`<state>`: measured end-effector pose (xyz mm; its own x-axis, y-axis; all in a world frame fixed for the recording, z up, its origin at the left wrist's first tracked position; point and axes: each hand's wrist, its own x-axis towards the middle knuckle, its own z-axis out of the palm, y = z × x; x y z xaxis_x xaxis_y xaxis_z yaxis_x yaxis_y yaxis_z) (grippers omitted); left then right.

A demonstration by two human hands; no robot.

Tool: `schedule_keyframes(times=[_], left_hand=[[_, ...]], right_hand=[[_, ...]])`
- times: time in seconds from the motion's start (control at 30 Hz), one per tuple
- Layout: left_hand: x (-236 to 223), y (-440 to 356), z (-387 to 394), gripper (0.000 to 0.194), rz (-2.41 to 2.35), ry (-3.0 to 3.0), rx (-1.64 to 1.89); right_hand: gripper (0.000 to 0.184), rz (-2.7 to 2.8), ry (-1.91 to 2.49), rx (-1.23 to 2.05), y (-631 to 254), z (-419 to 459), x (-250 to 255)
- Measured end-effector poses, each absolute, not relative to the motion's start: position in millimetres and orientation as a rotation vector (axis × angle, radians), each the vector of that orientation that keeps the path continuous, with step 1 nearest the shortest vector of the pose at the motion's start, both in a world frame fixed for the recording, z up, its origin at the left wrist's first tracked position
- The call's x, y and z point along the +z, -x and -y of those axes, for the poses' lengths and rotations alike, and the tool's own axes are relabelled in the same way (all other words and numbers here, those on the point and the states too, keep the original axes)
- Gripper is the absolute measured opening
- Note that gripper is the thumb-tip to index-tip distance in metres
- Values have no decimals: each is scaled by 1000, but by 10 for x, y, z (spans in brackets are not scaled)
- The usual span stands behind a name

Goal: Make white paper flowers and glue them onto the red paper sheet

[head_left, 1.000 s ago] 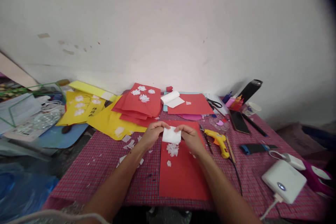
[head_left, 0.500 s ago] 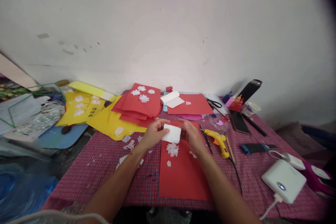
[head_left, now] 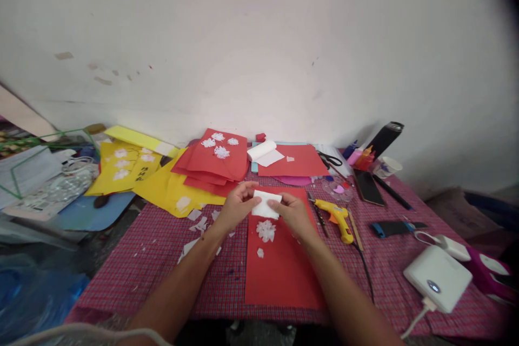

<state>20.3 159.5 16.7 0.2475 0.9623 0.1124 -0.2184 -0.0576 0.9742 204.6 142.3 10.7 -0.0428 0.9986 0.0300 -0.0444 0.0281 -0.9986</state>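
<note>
Far left: yellow sheet with pale flowers and dark characters (head_left: 118,174), overlapped by plain yellow paper (head_left: 160,192). Next, on top of the latter, stack of red paper (head_left: 192,165), with four white flower clusters (head_left: 221,152) on its top sheet. Nearer, on checked worktop (head_left: 130,267), loose white scraps (head_left: 198,225). Left hand (head_left: 235,209): pinched on left edge of small white paper (head_left: 265,208), with thumb on near face, index arched above thumb with a gap between, near upper left corner. Contact behind paper hidden. Pose: forearm slanting in from lower left, wrist roughly in line, palm turned inward. At centre, between both hands, above far part of long red sheet (head_left: 279,275): small white paper, near face toward camera. Just below it in view, on red sheet: white paper flower (head_left: 266,231), then single small scrap (head_left: 260,253). Right hand (head_left: 295,215): clamped on right part of same paper, thumb flat on near face, other fingers (head_left: 287,198) bent by upper right corner, partly hidden. Forearm slanting in from lower right. Farther right: yellow glue gun (head_left: 335,216), wooden stick (head_left: 356,231), dark phone (head_left: 368,188), white power bank (head_left: 438,278).
</note>
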Motion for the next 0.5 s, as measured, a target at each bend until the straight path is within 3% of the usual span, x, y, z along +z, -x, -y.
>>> schedule_keyframes(times=[0.17, 0.5], left_hand=[[191, -209, -1566, 37, -828, -1286, 930], [176, -207, -1575, 31, -888, -1333, 993]], right_hand=[[32, 1259, 1149, 1139, -2053, -1419, 107], [30, 1244, 1058, 1305, -2046, -1413, 133]])
